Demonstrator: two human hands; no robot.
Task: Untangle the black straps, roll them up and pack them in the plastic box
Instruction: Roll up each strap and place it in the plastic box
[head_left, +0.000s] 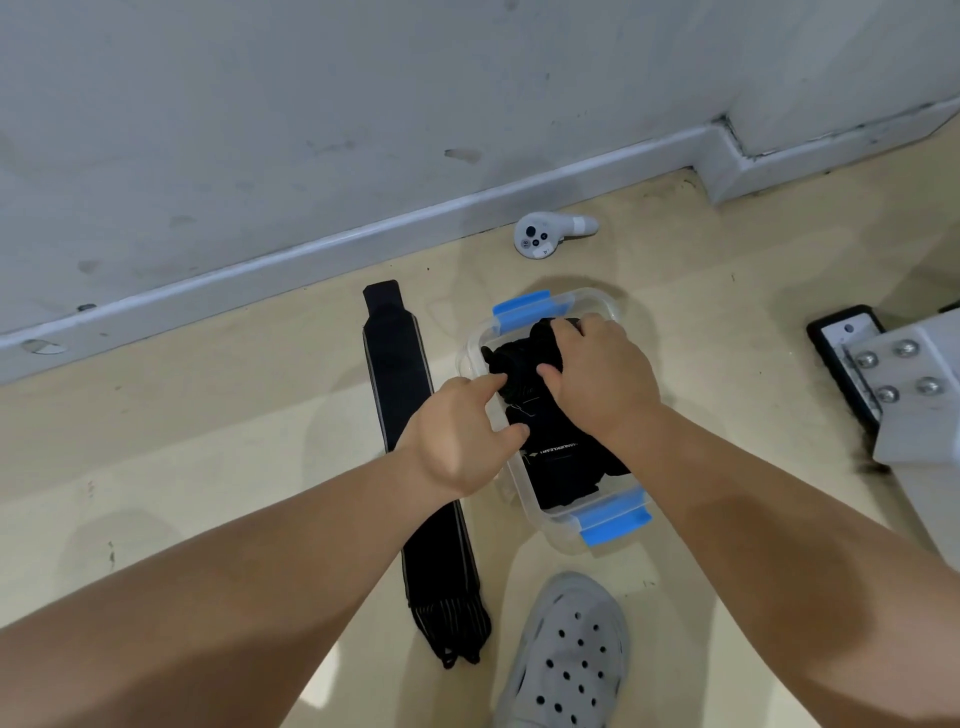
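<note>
A clear plastic box (618, 525) with blue clips stands on the floor and holds black straps (563, 462), one bearing white lettering. My right hand (597, 379) grips a bundled black strap at the far end of the box, thumb and fingers curled round it. My left hand (460, 436) reaches over the box's left wall; its index finger and thumb touch the straps inside, and I cannot tell whether they pinch one. A long black strap (400, 384) lies flat and unrolled on the floor left of the box, passing under my left wrist.
A white handheld controller (540, 236) lies by the skirting board beyond the box. A metal bracket with bolts (898, 374) stands at the right. My grey perforated shoe (571, 660) is just in front of the box. The wall runs along the far side.
</note>
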